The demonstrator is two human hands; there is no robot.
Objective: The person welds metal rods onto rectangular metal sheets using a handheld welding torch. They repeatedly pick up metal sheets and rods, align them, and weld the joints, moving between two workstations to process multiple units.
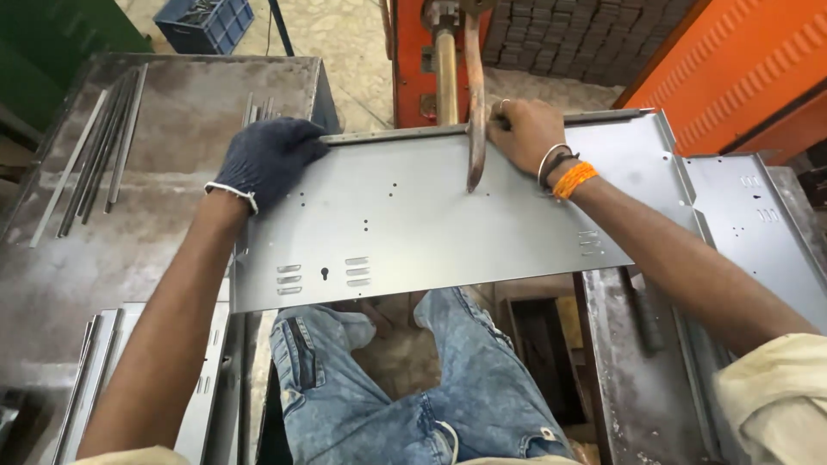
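A grey sheet-metal panel (pixel 431 224) with small holes, slots and a keyhole lies across my lap, its far edge under the machine's electrode arm (pixel 475 112). My left hand (pixel 267 159), in a dark knit glove, grips the panel's far left corner. My right hand (pixel 524 133), bare with a ring, bangle and orange thread, presses a narrow perforated metal strip (pixel 405 132) against the panel's far edge, right next to the curved copper-coloured arm.
A steel table (pixel 189 103) on the left carries several thin metal rods (pixel 99 151). More grey panels lie at the right (pixel 758 232) and lower left (pixel 202 387). An orange machine body (pixel 413 60) stands ahead, a blue crate (pixel 202 21) behind the table.
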